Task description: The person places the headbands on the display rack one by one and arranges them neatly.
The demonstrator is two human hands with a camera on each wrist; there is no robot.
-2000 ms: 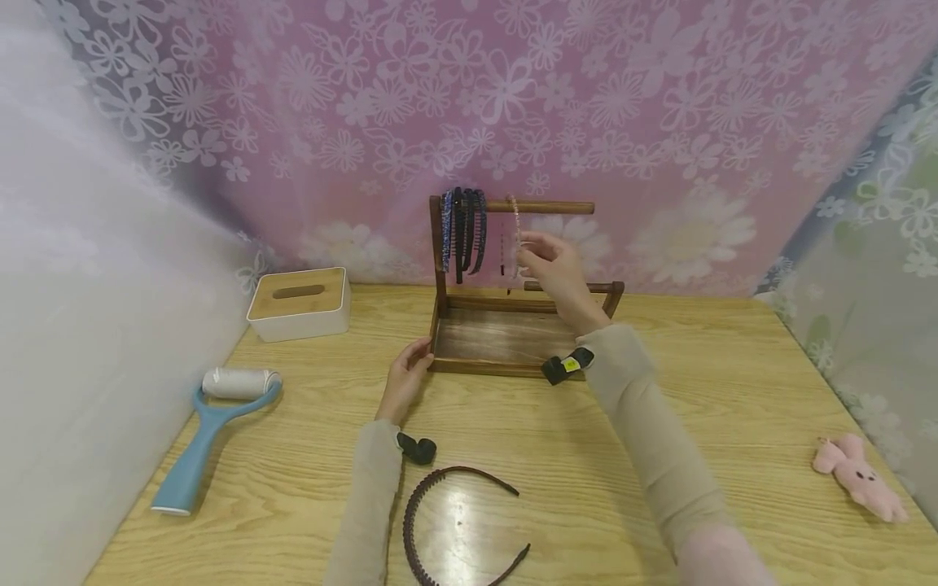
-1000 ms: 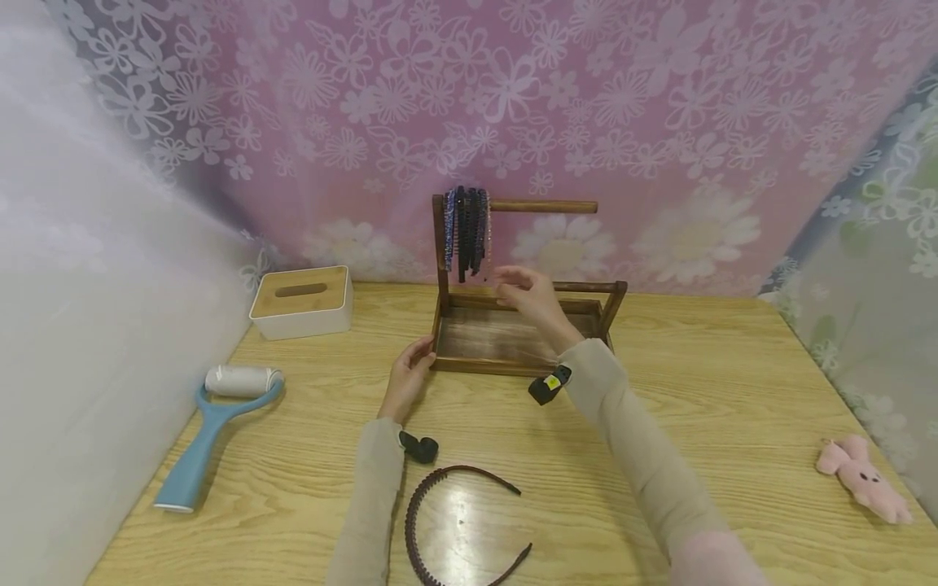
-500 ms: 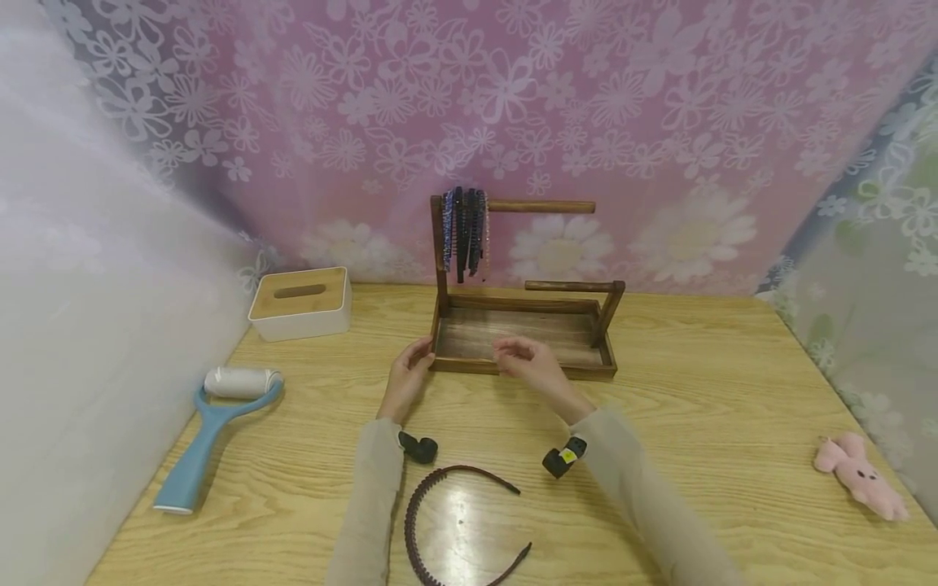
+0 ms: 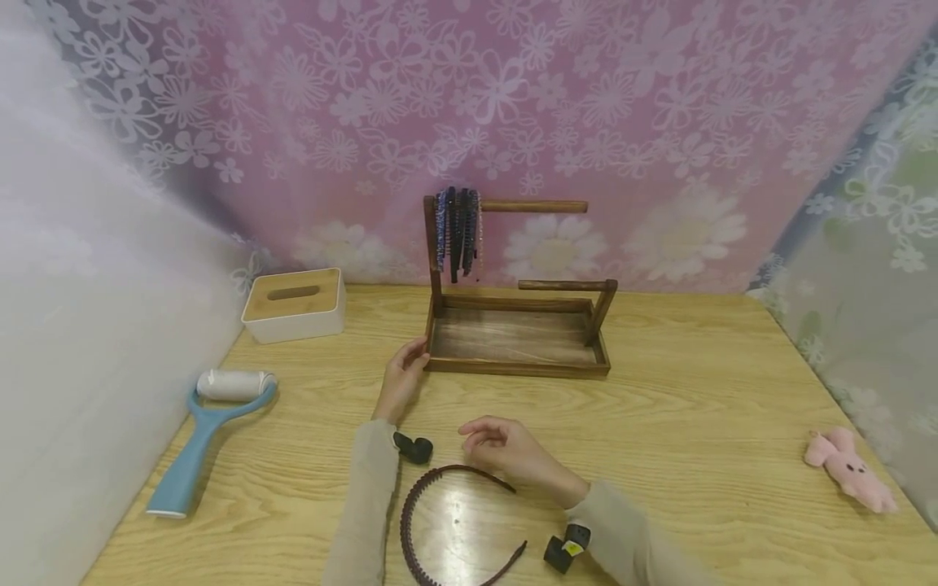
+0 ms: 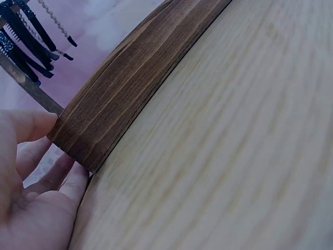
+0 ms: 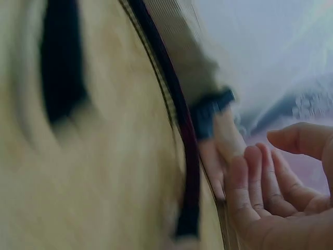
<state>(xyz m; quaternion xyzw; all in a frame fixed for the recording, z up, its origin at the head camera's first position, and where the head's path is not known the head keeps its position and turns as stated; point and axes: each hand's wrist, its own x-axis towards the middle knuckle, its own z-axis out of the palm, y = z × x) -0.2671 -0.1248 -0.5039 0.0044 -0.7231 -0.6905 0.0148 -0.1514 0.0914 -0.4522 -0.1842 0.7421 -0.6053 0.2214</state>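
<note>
My left hand [image 4: 402, 380] holds the front left corner of a dark wooden rack [image 4: 519, 368]. In the left wrist view its thumb touches the corner's upper edge, while the other fingers lie at the end wall. Several headbands [image 4: 456, 232] hang bunched at the left of the rack's upper bar [image 4: 538, 207], a pale beaded headband [image 4: 479, 236] rightmost. My right hand [image 4: 509, 450], fingers loosely bent and holding nothing, hovers just above a dark brown toothed headband [image 4: 407, 525] lying on the table. In the right wrist view that brown headband [image 6: 184, 122] stands left of the fingers.
A white tissue box [image 4: 295, 327] with a wooden lid is at the back left. In front of it lies a blue-handled lint roller [image 4: 186, 464]. A pink plush toy [image 4: 850, 470] lies at the right edge. The rack also has a lower bar [image 4: 560, 286].
My right hand slid the pale beaded headband left against the others, let go, and came down toward the brown headband. My left hand has stayed at the rack's corner.
</note>
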